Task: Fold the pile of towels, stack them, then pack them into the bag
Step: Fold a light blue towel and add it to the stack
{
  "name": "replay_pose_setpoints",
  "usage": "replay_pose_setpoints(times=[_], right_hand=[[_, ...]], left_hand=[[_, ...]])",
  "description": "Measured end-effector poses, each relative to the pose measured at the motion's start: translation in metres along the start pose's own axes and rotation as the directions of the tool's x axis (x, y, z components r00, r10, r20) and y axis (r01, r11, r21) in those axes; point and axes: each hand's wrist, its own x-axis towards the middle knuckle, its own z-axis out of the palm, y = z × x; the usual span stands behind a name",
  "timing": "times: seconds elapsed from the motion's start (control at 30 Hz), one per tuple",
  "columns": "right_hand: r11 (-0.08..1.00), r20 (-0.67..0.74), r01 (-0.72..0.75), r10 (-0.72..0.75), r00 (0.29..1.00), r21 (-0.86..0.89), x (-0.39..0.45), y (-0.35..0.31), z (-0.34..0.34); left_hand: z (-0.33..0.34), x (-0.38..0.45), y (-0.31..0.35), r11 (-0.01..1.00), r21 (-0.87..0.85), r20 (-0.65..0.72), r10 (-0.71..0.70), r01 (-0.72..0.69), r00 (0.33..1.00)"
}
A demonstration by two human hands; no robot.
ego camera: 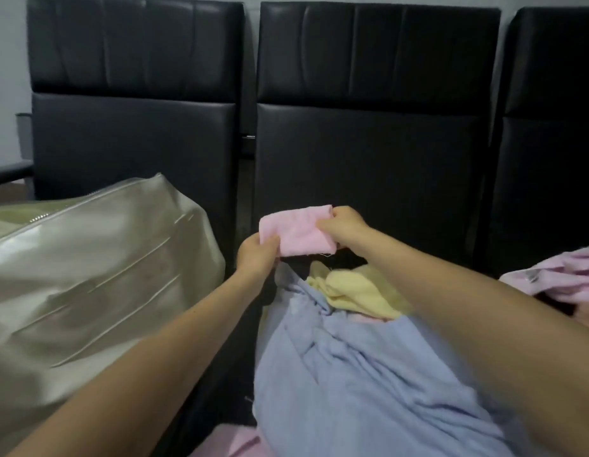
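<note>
Hands hold a folded pink towel [296, 229] above the pile: left hand [257, 255] pinches one corner, right hand [341, 225] the opposite edge. Soft, light, floppy; best gripped at edges.

Pink towel [294, 229] between both hands

Folded pink towel [296, 229] above crumpled towels [359, 357], seemingly unfolded, beside bag [88, 275].

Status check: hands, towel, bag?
Left hand and right hand both pinch the small pink towel, folded, held up. Blue towel and yellow towel unfolded below. Bag at left, nothing blocking.
</note>
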Motion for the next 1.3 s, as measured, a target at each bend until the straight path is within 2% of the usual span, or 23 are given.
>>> replay_pose_setpoints(times=[0.1,0.17,0.27,0.37,0.47,0.53,0.6,0.7,0.77,0.87,0.93,1.0,1.03,1.1,1.17,1.2,1.23,1.27,1.3], right_hand=[[0.988,0.041,-0.153,0.154,0.987,-0.030,0.035,0.014,0.047],[0.968,0.077,-0.218,0.228,0.971,-0.120,0.042,0.033,0.067],[0.959,0.077,-0.171,0.193,0.978,-0.225,0.043,0.048,0.068],[0.993,0.008,-0.060,0.061,0.998,-0.103,0.029,0.035,0.035],[0.999,-0.061,0.043,-0.042,0.997,0.019,-0.013,0.020,-0.010],[0.992,-0.058,0.117,-0.114,0.992,0.039,-0.057,0.017,-0.034],[0.987,0.027,0.158,-0.158,0.987,-0.013,-0.104,0.021,-0.048],[0.955,0.246,0.201,-0.146,0.958,-0.217,-0.160,0.047,-0.049],[0.886,0.286,0.292,-0.193,0.939,-0.359,-0.179,0.068,-0.039],[0.805,0.194,0.411,-0.362,0.912,-0.428,-0.187,0.086,-0.026],[0.861,0.097,0.422,-0.412,0.906,-0.285,-0.189,0.092,-0.024],[0.937,0.004,0.350,-0.350,0.937,-0.006,-0.193,0.096,-0.028],[0.940,-0.046,0.304,-0.301,0.953,0.152,-0.197,0.096,-0.031],[0.857,-0.116,0.199,-0.164,0.980,0.474,-0.201,0.094,-0.041],[0.629,-0.051,0.041,-0.002,0.999,0.776,-0.204,0.090,-0.057],[0.526,-0.010,-0.020,0.055,0.998,0.850,-0.205,0.091,-0.066],[0.487,0.002,-0.054,0.107,0.994,0.872,-0.206,0.093,-0.075],[0.513,-0.027,-0.055,0.150,0.988,0.856,-0.208,0.096,-0.084],[0.585,-0.097,-0.020,0.169,0.981,0.811,-0.209,0.100,-0.090]], left_hand=[[0.000,0.034,-0.027,0.975,0.220,-0.055,-0.027,0.039,0.998],[0.001,0.046,-0.046,0.901,0.433,-0.053,-0.015,0.037,0.998],[0.008,0.044,-0.056,0.831,0.556,-0.087,0.020,0.032,0.996],[0.010,0.025,-0.042,0.838,0.542,-0.153,0.020,0.067,0.988],[0.004,-0.002,-0.029,0.868,0.496,-0.086,0.088,-0.034,0.992],[-0.002,-0.023,-0.027,0.896,0.442,-0.041,0.057,-0.033,0.998],[-0.008,-0.042,-0.028,0.899,0.437,0.033,-0.052,0.033,0.998],[-0.016,-0.072,-0.033,0.876,0.460,0.166,-0.246,0.146,0.955],[-0.017,-0.086,-0.035,0.897,0.416,0.188,-0.247,0.150,0.951],[-0.016,-0.114,-0.019,0.974,0.192,0.161,-0.149,0.117,0.976],[-0.021,-0.128,-0.003,0.997,0.028,0.113,-0.078,0.076,0.990],[-0.029,-0.136,0.011,0.975,-0.190,0.123,-0.096,0.118,0.988],[-0.035,-0.138,0.015,0.944,-0.290,0.137,-0.120,0.156,0.983],[-0.044,-0.139,0.018,0.883,-0.415,0.154,-0.172,0.221,0.973],[-0.048,-0.139,0.016,0.871,-0.440,0.156,-0.168,0.220,0.973],[-0.048,-0.141,0.018,0.866,-0.450,0.171,-0.157,0.219,0.973],[-0.049,-0.142,0.019,0.861,-0.457,0.192,-0.148,0.222,0.970],[-0.048,-0.144,0.021,0.854,-0.467,0.218,-0.140,0.229,0.966],[-0.046,-0.145,0.023,0.841,-0.485,0.245,-0.131,0.238,0.961]])
